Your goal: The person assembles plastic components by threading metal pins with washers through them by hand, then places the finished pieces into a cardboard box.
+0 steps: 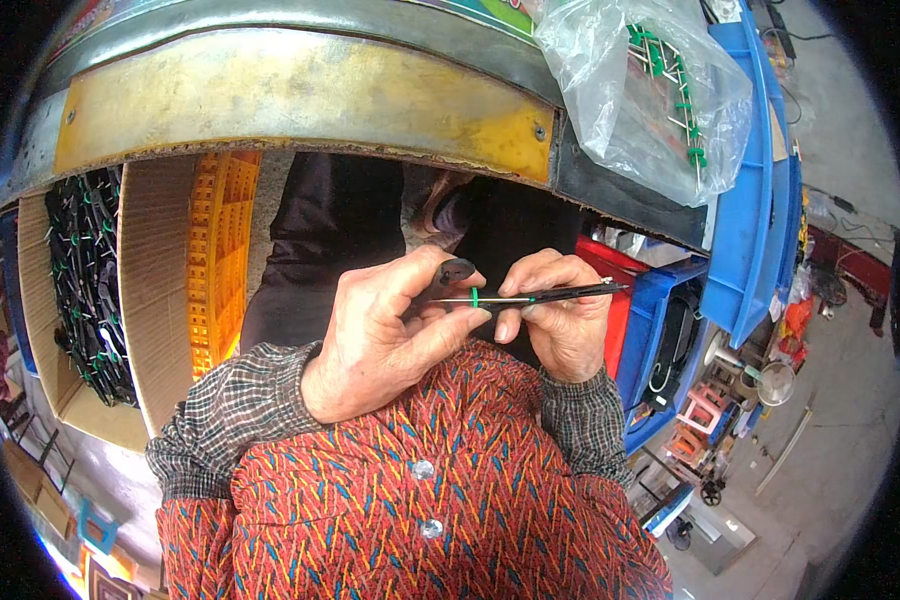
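Observation:
My left hand (375,325) and my right hand (570,335) are raised in front of my torso, a short gap between them. Both pinch a long, slim black part (585,291) lying roughly level. A thin metal rod (455,300) bridges the gap, and a small green piece (475,297) sits on it. A rounded black end (457,271) shows above my left fingers, while the narrow tip sticks out to the right past my right fingers. My fingers hide how these pieces join.
At left, a cardboard box (155,290) holds many black parts (90,285) with green bits, beside an orange crate (220,260). A metal-edged worktable (310,95) lies ahead. On it a clear bag (595,105) holds green pieces with metal pins. Blue crates (745,240) stand at right.

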`<action>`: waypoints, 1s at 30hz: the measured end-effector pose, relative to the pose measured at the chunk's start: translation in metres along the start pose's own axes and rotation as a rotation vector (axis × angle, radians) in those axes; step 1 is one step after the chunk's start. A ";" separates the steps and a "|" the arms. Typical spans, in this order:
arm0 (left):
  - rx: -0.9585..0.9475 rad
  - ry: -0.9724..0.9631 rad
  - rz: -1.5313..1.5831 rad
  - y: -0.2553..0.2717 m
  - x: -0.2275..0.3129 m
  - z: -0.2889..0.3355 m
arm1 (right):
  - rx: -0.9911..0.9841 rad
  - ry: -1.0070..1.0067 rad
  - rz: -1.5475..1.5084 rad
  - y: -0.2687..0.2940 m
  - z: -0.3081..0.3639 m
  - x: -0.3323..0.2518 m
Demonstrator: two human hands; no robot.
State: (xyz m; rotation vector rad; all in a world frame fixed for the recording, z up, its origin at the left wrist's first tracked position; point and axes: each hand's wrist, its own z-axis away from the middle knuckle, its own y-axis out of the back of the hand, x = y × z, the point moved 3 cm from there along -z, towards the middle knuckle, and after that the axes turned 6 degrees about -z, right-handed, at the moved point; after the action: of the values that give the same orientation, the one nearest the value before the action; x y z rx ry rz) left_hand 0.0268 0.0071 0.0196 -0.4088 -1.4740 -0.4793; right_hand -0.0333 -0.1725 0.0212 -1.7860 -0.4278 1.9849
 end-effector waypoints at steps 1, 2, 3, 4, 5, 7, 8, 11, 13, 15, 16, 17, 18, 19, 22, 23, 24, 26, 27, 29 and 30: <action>0.002 0.000 -0.001 0.001 0.001 0.000 | -0.005 0.002 0.008 -0.001 0.000 0.000; -0.001 -0.007 -0.030 0.002 0.002 0.001 | -0.007 0.001 0.007 -0.001 -0.001 0.000; -0.005 -0.015 -0.056 0.002 0.003 0.001 | -0.004 0.002 0.013 0.000 0.000 0.000; -0.006 -0.015 -0.055 0.001 0.003 0.001 | -0.002 0.003 0.020 0.000 0.000 0.000; 0.009 -0.061 -0.080 0.001 0.003 0.001 | -0.002 0.003 0.020 0.001 0.000 0.000; 0.026 -0.106 -0.108 0.001 0.004 0.001 | -0.002 0.000 0.023 0.001 0.000 0.001; 0.040 -0.142 -0.136 0.002 0.004 0.001 | -0.004 0.000 0.022 0.000 0.000 0.001; 0.050 -0.190 -0.167 0.001 0.005 0.000 | -0.005 0.012 0.045 -0.001 0.001 0.000; 0.055 -0.200 -0.178 0.001 0.006 0.000 | -0.004 0.032 0.081 -0.001 0.001 -0.001; 0.067 -0.203 -0.187 0.001 0.006 0.001 | -0.006 0.048 0.104 -0.003 0.000 -0.002; 0.069 -0.203 -0.186 0.001 0.006 0.000 | -0.007 0.064 0.127 -0.004 0.000 -0.002; 0.068 -0.217 -0.191 0.002 0.006 0.000 | -0.008 0.063 0.128 -0.004 0.000 -0.003; 0.067 -0.232 -0.195 0.002 0.007 0.000 | 0.003 0.070 0.164 -0.005 0.000 -0.004; 0.066 -0.233 -0.193 0.002 0.007 -0.001 | 0.013 0.077 0.200 -0.005 0.000 -0.005; 0.046 -0.227 -0.189 0.004 0.008 -0.002 | 0.022 0.076 0.301 -0.005 0.001 -0.008; 0.056 -0.243 -0.206 0.004 0.008 -0.002 | 0.020 0.075 0.302 -0.006 0.001 -0.008; 0.066 -0.260 -0.221 0.005 0.008 -0.002 | 0.019 0.079 0.306 -0.006 0.001 -0.008; 0.059 -0.249 -0.214 0.006 0.008 -0.001 | 0.015 0.082 0.311 -0.008 0.000 -0.008; 0.046 -0.237 -0.205 0.005 0.007 -0.001 | 0.019 0.086 0.347 -0.008 0.001 -0.009; 0.033 -0.224 -0.202 0.006 0.006 -0.002 | 0.024 0.090 0.386 -0.008 0.001 -0.011; 0.020 -0.210 -0.203 0.006 0.006 -0.002 | 0.022 0.096 0.422 -0.010 0.000 -0.012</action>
State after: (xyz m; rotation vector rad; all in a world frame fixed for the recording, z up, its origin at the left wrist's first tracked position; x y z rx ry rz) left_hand 0.0319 0.0109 0.0260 -0.3009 -1.7327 -0.5961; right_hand -0.0317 -0.1699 0.0364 -2.0797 0.0067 2.1468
